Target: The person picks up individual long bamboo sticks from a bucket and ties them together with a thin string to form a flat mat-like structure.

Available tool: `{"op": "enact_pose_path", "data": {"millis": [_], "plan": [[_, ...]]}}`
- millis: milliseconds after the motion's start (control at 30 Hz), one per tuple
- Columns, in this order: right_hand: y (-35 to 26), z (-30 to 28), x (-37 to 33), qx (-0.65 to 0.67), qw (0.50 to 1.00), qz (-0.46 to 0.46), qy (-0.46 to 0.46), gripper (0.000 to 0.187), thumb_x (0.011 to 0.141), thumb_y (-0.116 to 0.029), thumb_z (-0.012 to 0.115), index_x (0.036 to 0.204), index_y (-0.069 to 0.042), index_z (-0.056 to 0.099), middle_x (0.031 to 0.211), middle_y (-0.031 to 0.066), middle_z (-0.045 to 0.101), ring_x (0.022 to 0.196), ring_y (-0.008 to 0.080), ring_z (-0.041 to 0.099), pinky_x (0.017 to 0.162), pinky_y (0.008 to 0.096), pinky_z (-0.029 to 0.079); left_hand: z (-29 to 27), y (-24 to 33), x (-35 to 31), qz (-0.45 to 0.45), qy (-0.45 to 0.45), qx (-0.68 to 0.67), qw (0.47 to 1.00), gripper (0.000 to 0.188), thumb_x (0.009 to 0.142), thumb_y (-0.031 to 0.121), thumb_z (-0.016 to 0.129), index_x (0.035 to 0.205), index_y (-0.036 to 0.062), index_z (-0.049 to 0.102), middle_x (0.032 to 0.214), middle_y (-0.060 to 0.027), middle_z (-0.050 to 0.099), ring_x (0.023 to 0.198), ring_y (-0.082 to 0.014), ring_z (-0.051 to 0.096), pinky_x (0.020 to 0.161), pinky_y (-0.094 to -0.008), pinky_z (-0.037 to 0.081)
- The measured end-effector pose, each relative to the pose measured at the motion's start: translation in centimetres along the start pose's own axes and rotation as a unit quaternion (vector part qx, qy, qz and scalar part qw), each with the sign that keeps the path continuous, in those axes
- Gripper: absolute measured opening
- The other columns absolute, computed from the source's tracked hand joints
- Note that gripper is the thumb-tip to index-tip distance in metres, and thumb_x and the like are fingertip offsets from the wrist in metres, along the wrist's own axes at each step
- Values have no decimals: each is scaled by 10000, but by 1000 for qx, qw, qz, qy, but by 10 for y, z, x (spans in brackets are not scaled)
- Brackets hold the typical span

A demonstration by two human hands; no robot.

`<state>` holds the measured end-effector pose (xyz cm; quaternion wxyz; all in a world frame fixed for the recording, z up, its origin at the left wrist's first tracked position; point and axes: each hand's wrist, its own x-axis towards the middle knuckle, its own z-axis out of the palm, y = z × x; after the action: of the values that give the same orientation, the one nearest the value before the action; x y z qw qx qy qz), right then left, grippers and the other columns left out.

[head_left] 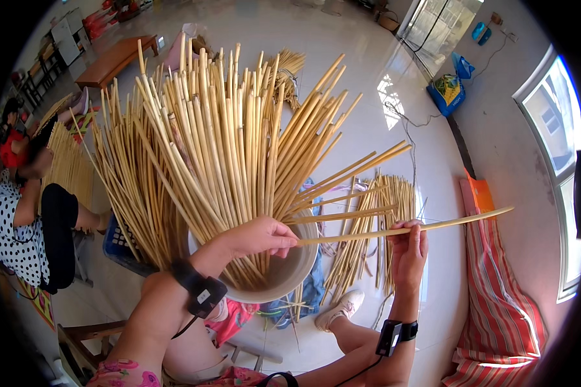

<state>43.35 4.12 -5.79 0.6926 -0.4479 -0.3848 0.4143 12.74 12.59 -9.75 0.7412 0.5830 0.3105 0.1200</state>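
Handling one stalk (361, 237) seems underway: left hand (261, 236) pinching its nine-o'clock end, right hand (409, 248) curled around mid-length; moving it calls for both.

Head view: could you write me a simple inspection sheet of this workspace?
Surface: pale, shiny tiled floor.
Job's things: one long stick in hand; many standing sticks in a pale tub.
Clutter: loose sticks on the floor; blue basket left of the tub.
Hands: left hand pinches the long stick's end; right hand holds it partway along.
Cables: cord on the floor; thin cable at the left wrist.
Surroundings: seated person at left; window and red striped cloth at right.
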Motion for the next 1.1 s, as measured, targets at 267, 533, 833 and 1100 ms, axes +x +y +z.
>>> {"op": "enact_pose_path", "data": {"millis": [267,533,833,1100], "plan": [[4,16,-9,-102,995,-2,-9,223,1015,-197,350,968,-19,476,900,120,603,738,157,616,709,275,536,23,-34,33,-109,146,82,980,476,896,471,569,804,7,617,613,-26,548,536,-89,499,498,-224,401],[39,44,-27,-310,947,-29,-74,126,947,-95,514,951,22,562,831,91,659,693,140,626,637,259,504,16,-121,74,-123,234,169,949,512,940,283,420,1300,-81,407,1274,-308,469,1169,-372,489,973,-396,398],[54,72,-28,-415,893,-81,-157,84,883,-55,582,940,-2,614,776,128,633,671,240,621,616,316,481,-3,-181,94,-209,228,513,801,415,834,138,479,1193,-70,515,1203,-262,539,1141,-375,504,978,-412,391],[62,74,-35,-410,886,38,-213,133,888,-110,585,973,-10,608,807,185,630,676,323,620,626,349,489,15,-127,69,-125,139,147,971,300,949,233,428,1049,41,636,971,-131,655,906,-256,596,821,-352,451]]}}
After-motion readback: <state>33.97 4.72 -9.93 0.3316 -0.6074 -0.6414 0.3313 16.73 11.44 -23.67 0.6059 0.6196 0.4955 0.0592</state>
